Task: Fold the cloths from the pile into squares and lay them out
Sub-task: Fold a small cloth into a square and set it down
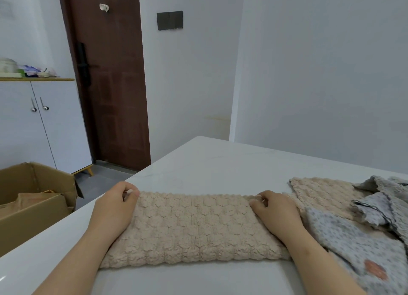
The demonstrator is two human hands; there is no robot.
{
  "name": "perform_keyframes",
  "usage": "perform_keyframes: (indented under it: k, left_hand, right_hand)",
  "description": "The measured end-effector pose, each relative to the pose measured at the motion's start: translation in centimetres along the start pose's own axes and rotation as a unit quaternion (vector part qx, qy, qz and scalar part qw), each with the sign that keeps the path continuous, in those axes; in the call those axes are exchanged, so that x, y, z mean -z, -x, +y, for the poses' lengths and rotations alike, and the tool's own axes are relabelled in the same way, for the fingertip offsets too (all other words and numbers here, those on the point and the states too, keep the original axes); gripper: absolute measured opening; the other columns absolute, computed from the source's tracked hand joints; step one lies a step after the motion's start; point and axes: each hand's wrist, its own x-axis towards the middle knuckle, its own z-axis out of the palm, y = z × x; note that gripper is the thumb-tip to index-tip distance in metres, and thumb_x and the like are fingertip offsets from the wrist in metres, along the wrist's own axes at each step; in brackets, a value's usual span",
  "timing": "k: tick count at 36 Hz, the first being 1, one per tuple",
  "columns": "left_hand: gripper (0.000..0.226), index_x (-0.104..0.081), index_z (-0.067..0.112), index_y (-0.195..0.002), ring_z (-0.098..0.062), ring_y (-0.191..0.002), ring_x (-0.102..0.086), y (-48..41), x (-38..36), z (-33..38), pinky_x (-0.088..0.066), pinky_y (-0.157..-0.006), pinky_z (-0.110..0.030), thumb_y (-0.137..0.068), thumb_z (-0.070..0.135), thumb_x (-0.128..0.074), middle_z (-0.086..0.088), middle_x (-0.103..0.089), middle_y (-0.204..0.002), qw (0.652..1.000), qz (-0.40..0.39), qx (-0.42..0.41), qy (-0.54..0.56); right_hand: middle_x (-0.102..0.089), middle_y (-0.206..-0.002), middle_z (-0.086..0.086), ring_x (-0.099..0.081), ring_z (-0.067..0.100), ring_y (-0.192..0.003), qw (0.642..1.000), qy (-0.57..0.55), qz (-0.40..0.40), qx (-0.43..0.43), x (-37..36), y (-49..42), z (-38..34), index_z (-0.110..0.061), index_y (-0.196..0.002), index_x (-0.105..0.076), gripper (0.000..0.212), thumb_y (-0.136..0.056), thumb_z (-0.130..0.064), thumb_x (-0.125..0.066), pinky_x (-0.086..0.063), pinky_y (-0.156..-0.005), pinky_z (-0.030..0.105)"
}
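Note:
A beige bubble-textured cloth point(194, 228) lies flat on the white table point(220, 162) as a wide rectangle, folded over on itself. My left hand point(117, 204) pinches its far left corner. My right hand point(273, 208) pinches its far right corner. To the right sits the pile: another beige textured cloth point(320, 195), a grey spotted cloth point(357, 241) with an orange patch, and a crumpled grey cloth point(384, 197) on top.
An open cardboard box point(37, 202) stands on the floor left of the table. Behind it are a white cabinet point(44, 127) and a dark brown door point(114, 85). The wall runs along the table's far right side.

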Motion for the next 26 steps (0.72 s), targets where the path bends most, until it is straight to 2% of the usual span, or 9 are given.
perform_keyframes:
  k: [2, 5, 7, 9, 12, 16, 18, 21, 26]
  left_hand:
    - [0.014, -0.058, 0.019, -0.084, -0.016, -0.085, -0.048, 0.0, 0.0, 0.1, -0.029, -0.064, -0.028, -0.094, 0.018, -0.048, 0.008, -0.054, -0.079, 1.0, -0.003, 0.004, 0.007]
    - [0.016, -0.055, 0.022, -0.08, -0.016, -0.087, -0.047, 0.2, 0.1, 0.4, -0.028, -0.068, -0.029, -0.094, 0.016, -0.048, 0.003, -0.055, -0.085, 1.0, -0.003, 0.008, 0.017]
    - [0.012, -0.057, 0.018, -0.085, -0.015, -0.088, -0.046, 0.1, 0.2, 0.6, -0.028, -0.069, -0.029, -0.094, 0.015, -0.049, 0.0, -0.055, -0.089, 0.999, 0.0, 0.016, 0.028]
    - [0.009, -0.058, 0.016, -0.093, -0.017, -0.086, -0.046, 0.0, 0.3, 0.6, -0.028, -0.067, -0.03, -0.094, 0.016, -0.049, -0.002, -0.056, -0.092, 0.999, 0.004, 0.023, 0.039]
    - [0.005, -0.054, 0.017, -0.095, -0.019, -0.071, -0.047, -0.1, 0.2, 0.3, -0.031, -0.057, -0.031, -0.094, 0.019, -0.049, -0.005, -0.058, -0.081, 0.998, 0.01, 0.019, 0.056]
    - [0.006, -0.049, 0.018, -0.091, -0.02, -0.06, -0.044, -0.2, -0.1, 0.0, -0.032, -0.056, -0.029, -0.095, 0.017, -0.045, -0.004, -0.049, -0.061, 0.997, 0.017, -0.004, 0.071]
    - [0.017, -0.05, 0.02, -0.082, -0.02, -0.059, -0.042, -0.3, -0.4, -0.2, -0.031, -0.055, -0.03, -0.095, 0.012, -0.042, -0.004, -0.047, -0.061, 0.998, 0.019, -0.016, 0.053]
    - [0.034, -0.054, 0.026, -0.068, -0.018, -0.064, -0.048, -0.7, -0.9, -0.5, -0.032, -0.055, -0.03, -0.09, 0.004, -0.039, 0.001, -0.057, -0.072, 1.0, -0.006, -0.012, -0.015]
    - [0.037, -0.057, 0.027, -0.067, -0.017, -0.073, -0.05, -1.8, -1.3, -0.4, -0.033, -0.06, -0.029, -0.09, 0.005, -0.037, 0.014, -0.055, -0.078, 0.996, -0.037, 0.008, -0.076]
  right_hand:
    - [-0.065, -0.104, 0.004, -0.052, 0.027, -0.106, 1.0, -0.003, -0.011, 0.0, 0.0, 0.0, 0.0, -0.018, -0.11, -0.06, 0.028, -0.09, -0.034, -0.05, -0.043, -0.088, 0.034]
    - [-0.062, -0.092, -0.002, -0.053, 0.024, -0.099, 0.999, -0.037, -0.008, 0.019, 0.2, 0.2, 0.0, -0.025, -0.092, -0.054, 0.007, -0.089, -0.031, -0.053, -0.044, -0.081, 0.033]
    - [-0.057, -0.081, -0.006, -0.054, 0.021, -0.086, 0.995, -0.095, -0.004, 0.025, 0.5, 0.3, -0.1, -0.024, -0.086, -0.048, 0.008, -0.09, -0.027, -0.054, -0.041, -0.073, 0.032]
    - [-0.058, -0.076, -0.003, -0.05, 0.016, -0.066, 0.985, -0.171, -0.001, 0.025, 0.7, 0.5, -0.2, -0.022, -0.083, -0.045, 0.012, -0.092, -0.025, -0.052, -0.037, -0.061, 0.03]
    - [-0.057, -0.071, 0.002, -0.041, 0.015, -0.051, 0.968, -0.252, 0.007, 0.018, 1.0, 0.8, -0.5, -0.022, -0.081, -0.044, 0.016, -0.092, -0.027, -0.054, -0.032, -0.049, 0.026]
    - [-0.057, -0.069, 0.0, -0.044, 0.013, -0.047, 0.959, -0.283, 0.004, 0.019, 1.2, 0.7, -0.6, -0.026, -0.092, -0.051, 0.001, -0.093, -0.026, -0.052, -0.034, -0.049, 0.024]
    - [-0.054, -0.066, -0.001, -0.044, 0.011, -0.047, 0.962, -0.273, 0.02, 0.015, 1.0, 0.5, -0.5, -0.025, -0.1, -0.053, 0.007, -0.094, -0.024, -0.05, -0.033, -0.05, 0.024]
    - [-0.05, -0.065, -0.002, -0.043, 0.01, -0.049, 0.97, -0.239, 0.03, 0.005, 0.8, 0.4, -0.3, -0.022, -0.112, -0.052, 0.017, -0.096, -0.023, -0.044, -0.032, -0.05, 0.023]
    - [-0.054, -0.074, -0.001, -0.042, 0.011, -0.048, 0.978, -0.201, -0.06, -0.013, 1.7, 0.8, -0.9, -0.024, -0.133, -0.034, 0.038, -0.096, -0.029, -0.041, -0.035, -0.052, 0.024]
